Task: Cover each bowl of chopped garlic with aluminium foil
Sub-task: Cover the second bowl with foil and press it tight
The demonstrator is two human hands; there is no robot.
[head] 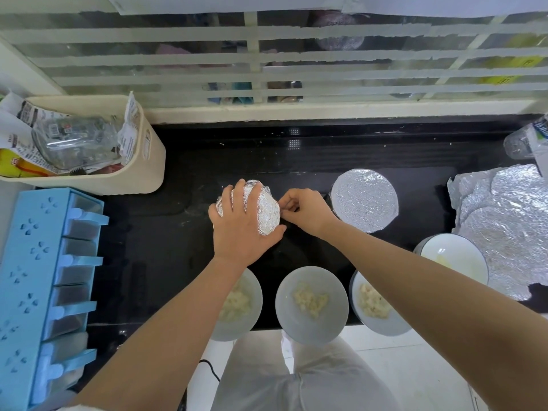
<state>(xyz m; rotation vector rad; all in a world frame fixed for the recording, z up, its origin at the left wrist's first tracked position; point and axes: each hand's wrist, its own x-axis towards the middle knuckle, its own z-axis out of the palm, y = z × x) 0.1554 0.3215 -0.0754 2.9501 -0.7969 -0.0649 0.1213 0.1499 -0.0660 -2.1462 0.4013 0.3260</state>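
Foil (268, 216) is wrapped all over one bowl near the middle of the black counter (154, 262), so close and crumpled that none of the bowl under it shows. The left hand (240, 232) lies on top of it, fingers spread across the far side and the thumb down along the near right edge. The right hand (302, 210) is just beside it on the right, with the fingers curled in, pinching the foil at that side between thumb and fingertips. A little apart to the right stands a second covered bowl (364, 200), its foil top flat and round. Along the near edge of the counter three grey bowls stand in a row, uncovered, each holding a small heap of chopped garlic (311, 301): the left bowl (252, 315) is partly under the left forearm, the middle bowl (311, 332) is in full view, and the right bowl (382, 326) is partly under the right forearm. Behind the right bowl sits a white bowl with a dark rim (462, 256); something pale lies in it that cannot be made out. Loose foil sheets (510, 232), creased and torn at the edges, lie at the right end of the counter just beside that white bowl. A clear plastic bottle (525, 140) lies at the far right corner. On the left stand a blue rack of small drawers (29, 277) and, behind it, a cream tub (148, 161) stuffed with packets and a glass jar (74, 140). A window with pale bars (252, 54) runs along the back.
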